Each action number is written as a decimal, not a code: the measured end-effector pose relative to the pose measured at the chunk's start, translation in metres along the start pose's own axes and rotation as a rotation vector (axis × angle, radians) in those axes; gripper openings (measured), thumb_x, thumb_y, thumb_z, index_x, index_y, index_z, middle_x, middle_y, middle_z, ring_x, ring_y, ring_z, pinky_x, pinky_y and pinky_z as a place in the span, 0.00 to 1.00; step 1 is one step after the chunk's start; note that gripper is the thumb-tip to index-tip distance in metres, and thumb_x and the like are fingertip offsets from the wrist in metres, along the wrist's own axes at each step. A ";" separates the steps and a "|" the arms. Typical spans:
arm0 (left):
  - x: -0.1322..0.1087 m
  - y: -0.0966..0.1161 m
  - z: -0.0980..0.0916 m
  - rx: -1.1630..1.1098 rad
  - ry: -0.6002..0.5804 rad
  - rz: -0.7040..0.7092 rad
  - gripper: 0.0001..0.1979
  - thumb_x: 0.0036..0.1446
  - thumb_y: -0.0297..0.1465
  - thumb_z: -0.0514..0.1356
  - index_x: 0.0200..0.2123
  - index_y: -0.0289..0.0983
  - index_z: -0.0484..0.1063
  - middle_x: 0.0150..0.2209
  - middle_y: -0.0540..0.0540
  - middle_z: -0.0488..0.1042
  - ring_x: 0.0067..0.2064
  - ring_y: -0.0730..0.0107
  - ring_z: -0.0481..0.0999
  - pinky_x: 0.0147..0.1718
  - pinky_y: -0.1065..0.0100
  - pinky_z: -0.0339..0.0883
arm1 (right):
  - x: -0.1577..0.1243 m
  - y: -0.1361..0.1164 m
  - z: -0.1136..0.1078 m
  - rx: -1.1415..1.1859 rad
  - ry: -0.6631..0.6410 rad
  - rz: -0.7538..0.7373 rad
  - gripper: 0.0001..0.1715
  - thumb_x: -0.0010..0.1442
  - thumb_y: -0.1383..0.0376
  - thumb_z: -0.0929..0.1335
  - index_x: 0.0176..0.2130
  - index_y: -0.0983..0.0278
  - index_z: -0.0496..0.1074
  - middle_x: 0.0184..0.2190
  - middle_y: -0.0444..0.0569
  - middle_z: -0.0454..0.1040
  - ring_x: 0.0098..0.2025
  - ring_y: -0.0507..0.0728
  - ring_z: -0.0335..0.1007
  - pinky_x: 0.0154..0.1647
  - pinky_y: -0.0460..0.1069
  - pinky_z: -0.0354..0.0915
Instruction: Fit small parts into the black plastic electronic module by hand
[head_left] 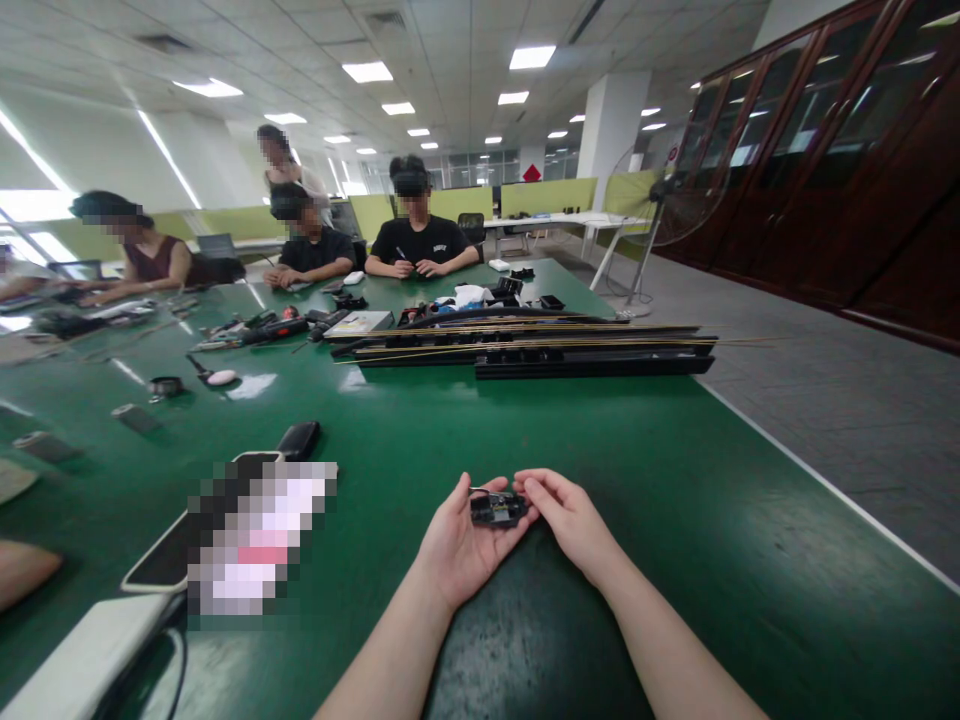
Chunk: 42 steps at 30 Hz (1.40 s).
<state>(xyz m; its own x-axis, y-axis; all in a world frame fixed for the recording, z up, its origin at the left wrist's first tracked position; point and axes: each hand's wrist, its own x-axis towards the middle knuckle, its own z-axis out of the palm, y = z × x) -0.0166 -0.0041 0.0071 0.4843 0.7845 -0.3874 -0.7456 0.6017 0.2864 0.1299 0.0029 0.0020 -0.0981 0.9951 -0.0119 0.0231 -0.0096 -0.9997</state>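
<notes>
The small black device [493,511] lies with its long axis running across the view, roughly from the thumb side of the left hand [459,548] over to the fingertips of the right hand [566,512]. Its broader end is toward the left thumb; the end toward the right hand appears narrower. The housing is uncovered on its upper side, with small internal parts exposed; these are too small to identify. A thin dark strip shows along its far edge, between the left thumb and the right fingertips.

The device is clear of the green table [622,440], borne on the fingers of the left hand. That hand is turned palm up, holding the device, with the thumb raised at its near-thumb end. The right hand is narrow, thumb and fingers drawn together at the opposite end of the device. Whether they grip it or only touch it cannot be told.

To the left of the left hand, well apart, lie a blurred-out bright object [259,540] and, partly beneath or beside it, a dark panel with a pale rim [161,560]. A small black case [300,440] lies just beyond the panel. Beyond both hands, long black strips [596,367] lie crosswise on the table.
</notes>
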 end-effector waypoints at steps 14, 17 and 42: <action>0.001 0.001 -0.001 0.002 -0.023 -0.008 0.17 0.55 0.39 0.51 0.37 0.29 0.68 0.44 0.34 0.70 0.48 0.53 0.69 0.43 0.60 0.66 | 0.000 -0.002 0.000 -0.012 0.002 -0.009 0.20 0.50 0.51 0.65 0.35 0.63 0.72 0.33 0.49 0.75 0.34 0.56 0.71 0.36 0.50 0.66; 0.001 0.001 -0.002 -0.005 -0.032 -0.006 0.17 0.55 0.39 0.52 0.37 0.29 0.68 0.44 0.34 0.70 0.49 0.53 0.69 0.43 0.60 0.66 | 0.001 -0.001 0.000 -0.014 0.003 -0.007 0.20 0.50 0.51 0.65 0.35 0.63 0.72 0.32 0.49 0.75 0.31 0.55 0.70 0.35 0.50 0.66; 0.003 0.000 -0.002 -0.005 -0.036 0.009 0.17 0.57 0.39 0.48 0.37 0.30 0.67 0.39 0.36 0.71 0.44 0.53 0.72 0.37 0.62 0.67 | -0.009 -0.005 0.002 -0.265 -0.123 -0.182 0.19 0.44 0.69 0.70 0.40 0.58 0.72 0.50 0.51 0.65 0.54 0.60 0.59 0.56 0.58 0.52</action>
<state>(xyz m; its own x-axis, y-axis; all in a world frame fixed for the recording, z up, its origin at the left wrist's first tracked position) -0.0166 -0.0022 0.0041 0.4941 0.7947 -0.3527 -0.7520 0.5942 0.2854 0.1282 -0.0060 0.0072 -0.2430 0.9587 0.1479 0.2504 0.2093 -0.9452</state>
